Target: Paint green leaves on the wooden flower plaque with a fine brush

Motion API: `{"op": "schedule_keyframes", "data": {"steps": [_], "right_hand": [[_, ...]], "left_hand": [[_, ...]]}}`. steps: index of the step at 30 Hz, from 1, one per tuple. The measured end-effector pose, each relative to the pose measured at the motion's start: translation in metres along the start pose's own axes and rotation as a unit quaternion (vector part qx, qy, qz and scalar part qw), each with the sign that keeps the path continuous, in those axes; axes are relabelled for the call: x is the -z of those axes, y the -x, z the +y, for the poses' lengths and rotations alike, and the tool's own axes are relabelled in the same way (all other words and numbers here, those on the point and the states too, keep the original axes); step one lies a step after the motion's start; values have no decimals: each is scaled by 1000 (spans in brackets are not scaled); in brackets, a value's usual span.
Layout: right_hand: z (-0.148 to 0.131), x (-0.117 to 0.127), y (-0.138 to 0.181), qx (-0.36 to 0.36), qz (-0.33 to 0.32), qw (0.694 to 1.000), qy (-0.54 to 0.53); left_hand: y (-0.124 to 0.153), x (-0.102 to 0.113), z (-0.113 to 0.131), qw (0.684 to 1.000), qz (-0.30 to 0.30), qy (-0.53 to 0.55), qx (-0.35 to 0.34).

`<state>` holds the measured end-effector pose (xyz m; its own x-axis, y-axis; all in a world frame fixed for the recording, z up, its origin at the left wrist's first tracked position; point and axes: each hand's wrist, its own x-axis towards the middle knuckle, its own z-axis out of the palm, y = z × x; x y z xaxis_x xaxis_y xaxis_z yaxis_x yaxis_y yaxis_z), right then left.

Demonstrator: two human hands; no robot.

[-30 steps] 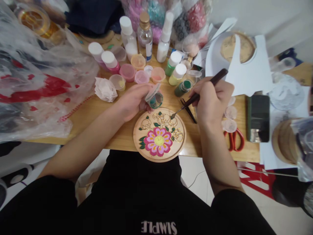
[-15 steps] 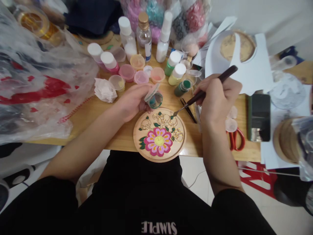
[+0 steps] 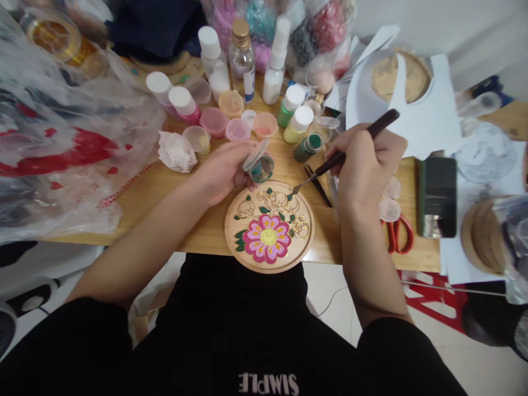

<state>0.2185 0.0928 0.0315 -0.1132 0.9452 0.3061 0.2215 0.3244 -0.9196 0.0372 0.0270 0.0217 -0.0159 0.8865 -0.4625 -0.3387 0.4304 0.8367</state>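
A round wooden board (image 3: 238, 234) lies at the table's front edge, its rim overhanging my lap. On it is a pink flower (image 3: 269, 237) with a yellow centre, green leaves and gold outlines, some filled and some bare. My left hand (image 3: 231, 170) is closed around a small clear plastic cup (image 3: 263, 169) with green paint inside and its lid flipped up, just above the board's upper left rim. My right hand (image 3: 365, 159) grips a dark-handled palette knife (image 3: 336, 163). The knife's small blade meets a green leaf at the board's upper right.
Black tweezers (image 3: 318, 187) and an uncapped green paint bottle (image 3: 309, 147) lie beyond the board. Several paint cups (image 3: 213, 122) and capped bottles (image 3: 271, 82) stand behind. A crumpled tissue (image 3: 177, 152) sits left; red-handled scissors (image 3: 400, 234) and a phone (image 3: 437, 197) lie right.
Hardly anything differs. Both hands keep their hold on the cup and palette knife, and the blade stays at the same leaf; the view has shifted very slightly.
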Motion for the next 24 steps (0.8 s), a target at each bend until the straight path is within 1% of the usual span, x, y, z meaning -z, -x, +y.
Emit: {"op": "schedule_keyframes", "data": {"steps": [6,13,17,24], "right_hand": [[-3,0,0,-18,-1,1000,23],[-6,0,0,-17,-1,1000,-15],[-4,0,0,-12,11,1000,-13],[-2,0,1,-10,-9,1000,14]], "left_hand": [[1,-1,1,1000,1,11,2],[2,-3,2,1000,2,20,3],[1,-1,1,1000,-1,11,-2],[2,-2,1,1000,4,11,-4]]}}
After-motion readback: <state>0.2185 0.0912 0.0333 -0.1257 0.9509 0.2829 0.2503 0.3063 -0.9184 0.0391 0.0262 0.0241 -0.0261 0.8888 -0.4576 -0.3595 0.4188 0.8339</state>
